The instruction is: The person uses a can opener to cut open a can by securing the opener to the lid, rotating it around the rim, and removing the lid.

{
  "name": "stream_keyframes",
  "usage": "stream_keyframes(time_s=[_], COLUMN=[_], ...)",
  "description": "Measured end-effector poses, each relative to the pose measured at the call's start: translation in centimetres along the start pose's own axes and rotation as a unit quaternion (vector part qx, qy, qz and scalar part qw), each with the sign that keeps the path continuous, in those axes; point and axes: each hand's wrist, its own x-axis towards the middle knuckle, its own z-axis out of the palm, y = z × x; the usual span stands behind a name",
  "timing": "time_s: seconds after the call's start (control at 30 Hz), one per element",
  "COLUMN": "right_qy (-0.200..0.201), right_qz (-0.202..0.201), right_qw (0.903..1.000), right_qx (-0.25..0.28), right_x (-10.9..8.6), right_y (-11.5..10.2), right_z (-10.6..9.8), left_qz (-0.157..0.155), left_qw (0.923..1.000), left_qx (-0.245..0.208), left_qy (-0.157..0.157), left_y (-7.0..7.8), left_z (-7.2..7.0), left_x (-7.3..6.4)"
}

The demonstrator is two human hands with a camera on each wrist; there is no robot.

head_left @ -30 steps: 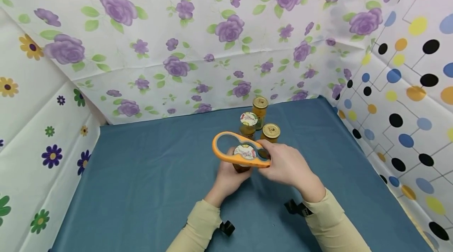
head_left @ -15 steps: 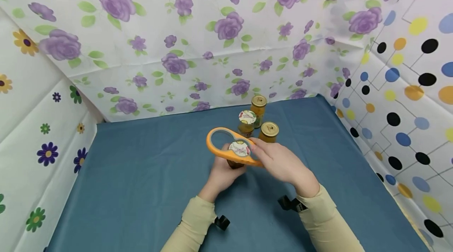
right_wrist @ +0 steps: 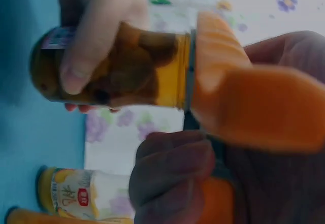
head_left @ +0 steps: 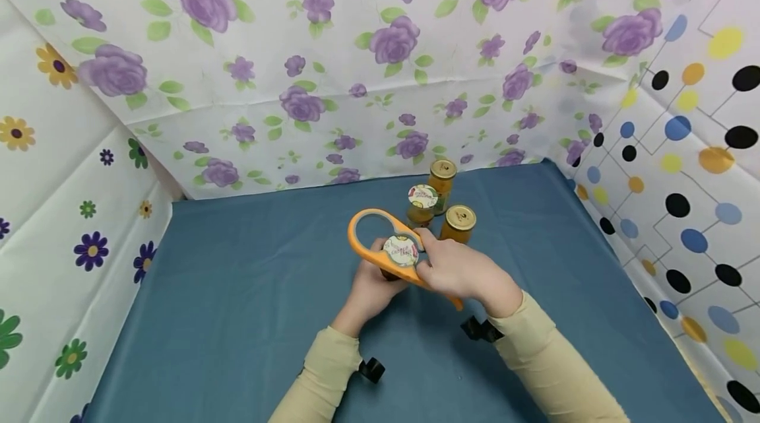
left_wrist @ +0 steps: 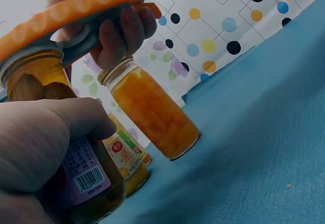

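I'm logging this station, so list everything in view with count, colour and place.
Jar opener: one, orange with grey lining, at the lid of the held jar
Held jar: one, amber with dark contents, white printed lid, below the jar opener
Gold-lidded jars: two, orange-yellow, standing right of centre
White-lidded jar: one, yellowish, left of both gold-lidded jars
Table cover: one, blue, under the standing jars
Patterned sheets: three, white with coloured prints, back, left and right
Wrist devices: two, black, one per wrist
Sleeves: two, beige, on the forearms
Left hand: one, bare, gripping the held jar
Right hand: one, bare, fingers gripping the jar opener
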Motion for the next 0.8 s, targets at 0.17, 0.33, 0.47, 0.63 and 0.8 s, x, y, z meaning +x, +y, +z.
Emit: stream_keyframes(time_s=[0.17,0.33,0.47,0.63,0.8], right_qy=[-0.054,-0.076,-0.049,0.02,0.066], right_qz=[-0.012,-0.017,-0.018,-0.02,-0.053], right_qw=[0.9975,0.9949,0.9972,0.9994,0.9964], right_qx=[-0.045,-0.063,-0.054,-0.022,0.004], right_x=[1.2,1.8,1.2,-0.6,-2.4], right_y=[-0.3,-0.8,-0.9,-1.0,-1.1], right_z=[-1.4,-2.8,-3.1,-2.7,-2.1], left_qz=[0.001,-0.012,-0.005,0.003,0.01], left_qw=[0.9999,0.9993,0.9991,0.9981,0.9977], left_qx=[-0.01,-0.034,-0.038,-0.047,-0.038], left_qy=[0.007,0.003,0.021,0.039,0.055], left_y=[0.0,0.4,1.3,3.7,5.1], left_z=[0.2,0.5,0.5,0.1,-0.4], left_x=[0.1,0.2,0.3,0.1,-0.3])
